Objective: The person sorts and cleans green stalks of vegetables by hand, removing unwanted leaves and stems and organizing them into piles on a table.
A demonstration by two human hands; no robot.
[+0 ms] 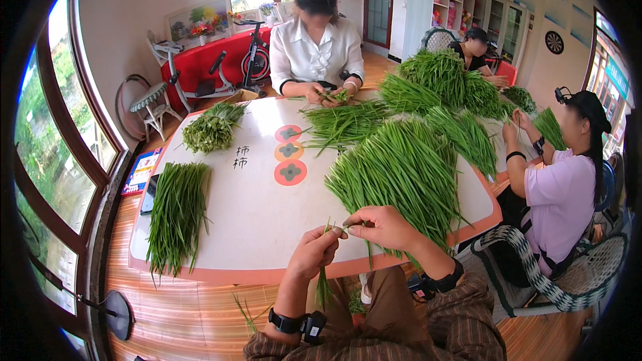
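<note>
My left hand (314, 252) is closed round a thin bunch of green chives (323, 292), whose leaves hang below the table's near edge. A few stem ends poke up above its fingers. Close beside it, my right hand (384, 228) pinches a pale chive stem end, fingertips nearly touching those of the left. Just beyond the right hand lies a big heap of loose chives (401, 174) on the white table (247, 234). To the left, a neat pile of chives (178, 217) is laid with its leaf tips hanging over the near edge.
Another chive bundle (212, 127) lies at the far left, with more heaps (441, 83) at the back right. A person in white (317, 60) sits opposite; one in pink (558, 187) sits right by a wicker chair (535, 281). A phone (149, 194) lies at the table's left edge.
</note>
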